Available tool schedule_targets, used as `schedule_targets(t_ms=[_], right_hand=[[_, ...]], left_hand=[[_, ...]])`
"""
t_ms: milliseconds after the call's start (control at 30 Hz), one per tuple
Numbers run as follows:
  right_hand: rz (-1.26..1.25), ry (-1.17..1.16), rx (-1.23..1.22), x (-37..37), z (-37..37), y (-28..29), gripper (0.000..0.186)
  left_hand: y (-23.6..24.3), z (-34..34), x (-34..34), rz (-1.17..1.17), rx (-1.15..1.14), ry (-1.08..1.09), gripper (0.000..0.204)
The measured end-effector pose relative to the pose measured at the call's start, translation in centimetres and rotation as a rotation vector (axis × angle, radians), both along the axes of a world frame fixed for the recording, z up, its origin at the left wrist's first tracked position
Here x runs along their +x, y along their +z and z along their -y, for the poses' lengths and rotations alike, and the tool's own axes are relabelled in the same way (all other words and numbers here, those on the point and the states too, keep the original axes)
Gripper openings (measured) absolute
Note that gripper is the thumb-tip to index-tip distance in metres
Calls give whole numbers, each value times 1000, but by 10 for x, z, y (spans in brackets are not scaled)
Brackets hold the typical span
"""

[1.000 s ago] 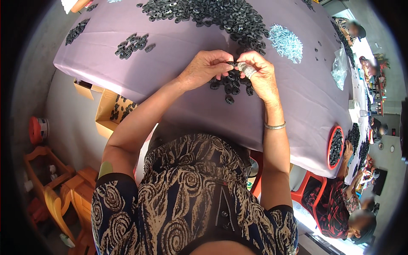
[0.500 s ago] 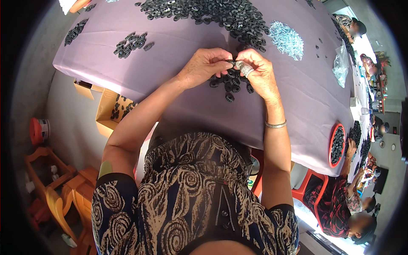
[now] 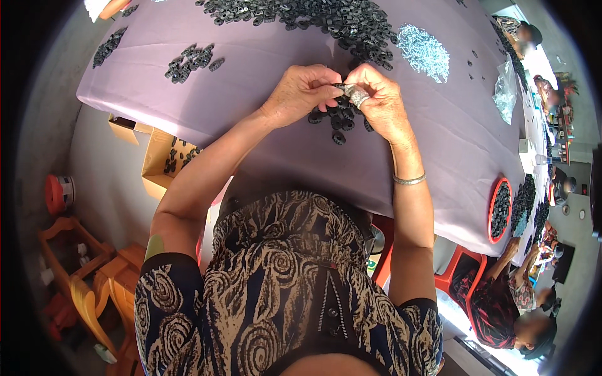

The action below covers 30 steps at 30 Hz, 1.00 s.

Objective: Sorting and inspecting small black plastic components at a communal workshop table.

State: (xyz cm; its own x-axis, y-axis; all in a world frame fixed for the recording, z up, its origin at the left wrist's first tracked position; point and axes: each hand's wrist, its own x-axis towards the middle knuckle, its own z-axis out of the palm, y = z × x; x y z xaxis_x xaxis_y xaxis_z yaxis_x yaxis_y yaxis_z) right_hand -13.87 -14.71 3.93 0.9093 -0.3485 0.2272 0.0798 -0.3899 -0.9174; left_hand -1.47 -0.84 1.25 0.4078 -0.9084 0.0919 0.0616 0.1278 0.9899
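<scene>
My left hand (image 3: pixel 295 97) pinches a small black plastic part (image 3: pixel 339 86) between thumb and fingers. Closed against the same part from the other side is my right hand (image 3: pixel 384 106), its thumb wrapped in a pale, mottled covering. Whether the right fingertips also hold a smaller piece is hidden. Below the fingertips, a loose cluster of similar black parts (image 3: pixel 339 122) lies on the purple tablecloth (image 3: pixel 263 153). Beyond my hands spreads a large heap of black parts (image 3: pixel 301 15). To its right sits a pile of tiny shiny bluish-silver pieces (image 3: pixel 423 53).
Smaller groups of black parts (image 3: pixel 189 62) lie at left. A red-rimmed basket (image 3: pixel 491 213) of black parts and a clear plastic bag (image 3: pixel 505 94) are at right. Below the left table edge stand cardboard boxes (image 3: pixel 153 164) and a wooden chair (image 3: pixel 94 294). Co-workers (image 3: pixel 486 310) sit along the right.
My hands stay together at the black part, with a slight shift of the right hand and its wrapped thumb. At right, a co-worker's hand has drawn back from a black pile.
</scene>
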Motion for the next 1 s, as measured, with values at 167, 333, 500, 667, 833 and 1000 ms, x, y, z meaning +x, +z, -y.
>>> schedule_targets(t_ms=[167, 333, 500, 667, 833, 1000], right_hand=[[-7, -43, -131, 0, -1, 2, 18], [-7, -64, -222, -5, -2, 7, 17], [69, -54, -137, -8, -4, 10, 16], [-33, -74, 177, -12, -7, 26, 17], [-23, 38, 381, -19, -8, 5, 56], [-41, 275, 823, -29, -6, -4, 50]], left_hand=[[1, 2, -2, -9, 4, 6, 14], [6, 3, -2, 63, -15, -24, 14], [7, 3, -4, 39, -55, -30, 15], [17, -1, -3, 57, -104, 5, 16], [24, -3, -19, 84, -282, 58, 17], [29, 2, -34, 67, -304, 32, 16]])
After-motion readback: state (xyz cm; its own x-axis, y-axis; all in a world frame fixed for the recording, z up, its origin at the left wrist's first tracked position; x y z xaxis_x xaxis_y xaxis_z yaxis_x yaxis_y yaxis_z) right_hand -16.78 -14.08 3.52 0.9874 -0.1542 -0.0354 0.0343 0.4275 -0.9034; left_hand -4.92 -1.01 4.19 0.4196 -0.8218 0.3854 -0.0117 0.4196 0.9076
